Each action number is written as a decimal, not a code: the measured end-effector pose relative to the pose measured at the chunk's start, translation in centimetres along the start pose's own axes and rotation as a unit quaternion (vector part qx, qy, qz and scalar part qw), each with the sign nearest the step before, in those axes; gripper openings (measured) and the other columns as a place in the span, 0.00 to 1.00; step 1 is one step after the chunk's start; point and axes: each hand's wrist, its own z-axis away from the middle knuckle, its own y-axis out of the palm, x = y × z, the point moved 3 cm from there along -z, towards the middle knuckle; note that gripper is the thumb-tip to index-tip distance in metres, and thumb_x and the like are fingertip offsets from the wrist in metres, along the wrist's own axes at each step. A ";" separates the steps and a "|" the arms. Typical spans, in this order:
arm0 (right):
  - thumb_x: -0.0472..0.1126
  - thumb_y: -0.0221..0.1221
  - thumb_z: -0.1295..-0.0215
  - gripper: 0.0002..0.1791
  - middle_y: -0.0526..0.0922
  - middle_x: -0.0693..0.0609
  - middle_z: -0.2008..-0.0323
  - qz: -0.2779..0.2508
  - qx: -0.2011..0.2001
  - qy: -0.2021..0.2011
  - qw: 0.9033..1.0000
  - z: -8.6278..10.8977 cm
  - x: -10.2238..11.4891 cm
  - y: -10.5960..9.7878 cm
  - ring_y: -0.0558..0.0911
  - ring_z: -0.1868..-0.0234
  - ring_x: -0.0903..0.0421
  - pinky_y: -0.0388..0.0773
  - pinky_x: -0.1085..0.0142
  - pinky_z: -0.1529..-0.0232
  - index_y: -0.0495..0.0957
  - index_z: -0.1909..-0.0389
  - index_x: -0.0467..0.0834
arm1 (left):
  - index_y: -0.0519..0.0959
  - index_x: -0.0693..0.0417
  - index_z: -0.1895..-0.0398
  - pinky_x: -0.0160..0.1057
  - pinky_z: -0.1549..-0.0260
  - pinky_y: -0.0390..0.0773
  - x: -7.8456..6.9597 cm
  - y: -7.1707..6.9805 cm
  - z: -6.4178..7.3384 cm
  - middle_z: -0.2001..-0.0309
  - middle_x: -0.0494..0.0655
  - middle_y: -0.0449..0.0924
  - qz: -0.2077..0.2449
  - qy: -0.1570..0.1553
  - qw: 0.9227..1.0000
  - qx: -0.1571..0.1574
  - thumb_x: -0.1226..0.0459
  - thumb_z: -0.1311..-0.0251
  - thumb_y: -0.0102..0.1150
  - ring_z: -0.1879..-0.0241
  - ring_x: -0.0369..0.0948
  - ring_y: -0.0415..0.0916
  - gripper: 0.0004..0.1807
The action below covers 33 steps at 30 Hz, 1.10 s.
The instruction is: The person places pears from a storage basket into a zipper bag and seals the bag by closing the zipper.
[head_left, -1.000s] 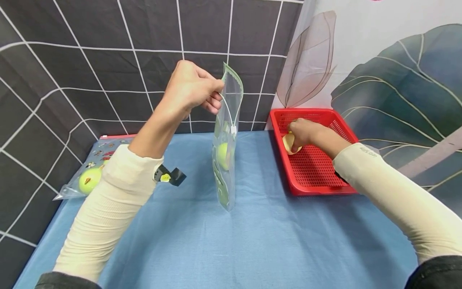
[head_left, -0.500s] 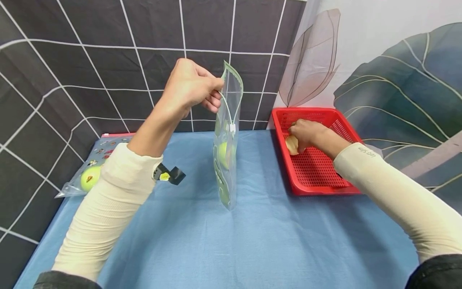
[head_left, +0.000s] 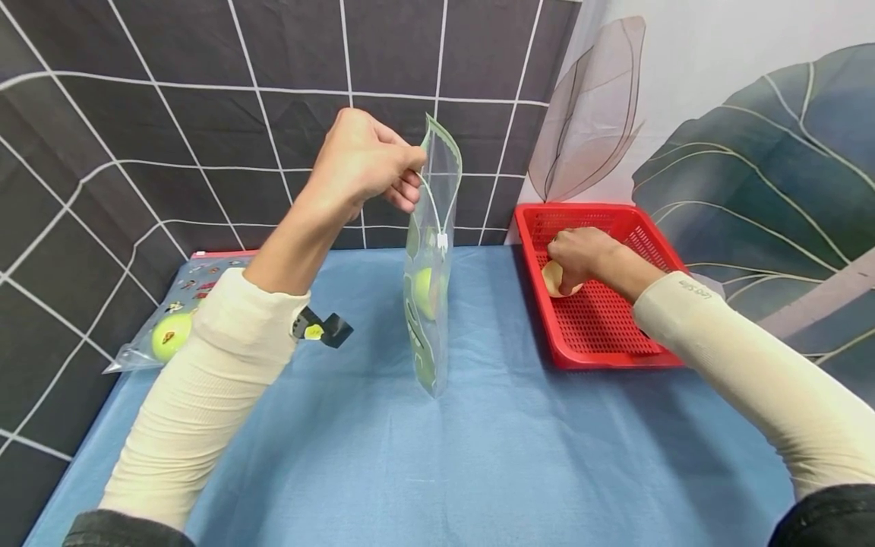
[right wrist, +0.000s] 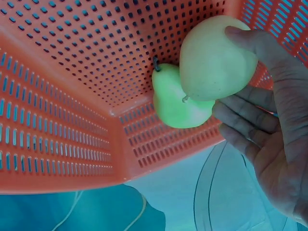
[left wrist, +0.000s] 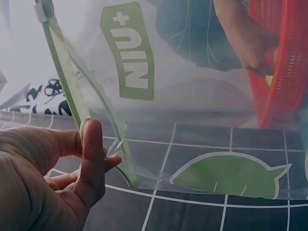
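My left hand pinches the top edge of a clear zip bag with green trim, holding it upright. The bag's mouth gapes, and its white slider sits partway down the zip. A yellow-green round thing shows through the bag's side. Inside the red basket, my right hand holds a pale yellow, egg-shaped fruit with a short stem, thumb on top and fingers at its underside. A green pear lies partly hidden behind that fruit in the right wrist view.
Under my left forearm, a second clear bag with a red zip lies at the left, a yellow-green fruit inside. Blue cloth covers the table. Behind it stand a dark tiled backdrop and a leaf-print one.
In the basket, the pale yellow fruit has shifted and turned slightly in my right hand. My left hand keeps the bag upright in nearly the same place.
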 end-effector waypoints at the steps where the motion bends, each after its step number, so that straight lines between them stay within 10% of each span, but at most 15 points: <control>1: 0.45 0.81 0.53 0.18 0.89 0.43 0.67 0.001 -0.002 0.001 1.000 0.1 0.0 0.0 0.84 0.65 0.45 0.96 0.43 0.56 0.86 0.66 0.40 | 0.89 0.68 0.60 0.40 0.73 0.96 0.0 -0.1 0.0 0.82 0.47 0.87 -0.006 -0.002 1.000 -0.002 0.71 0.29 0.62 0.83 0.37 0.87 0.09; 26: 0.51 0.82 0.61 0.22 0.84 0.47 0.72 -0.041 -0.100 0.016 0.994 3.1 -2.2 -3.3 0.79 0.70 0.47 0.86 0.45 0.73 0.81 0.73 0.44 | 0.91 0.68 0.54 0.40 0.71 0.96 -0.6 -0.7 0.0 0.82 0.45 0.87 -0.063 -0.009 0.998 -0.003 0.69 0.28 0.67 0.83 0.37 0.88 0.09; 33: 0.55 0.83 0.60 0.28 0.89 0.43 0.66 -0.045 -0.109 0.022 0.993 3.8 -3.1 -4.5 0.86 0.63 0.41 0.91 0.38 0.62 0.89 0.62 0.40 | 0.91 0.68 0.53 0.39 0.73 0.96 -0.7 -0.6 0.0 0.83 0.45 0.87 -0.060 -0.004 0.998 0.002 0.69 0.28 0.67 0.83 0.37 0.88 0.10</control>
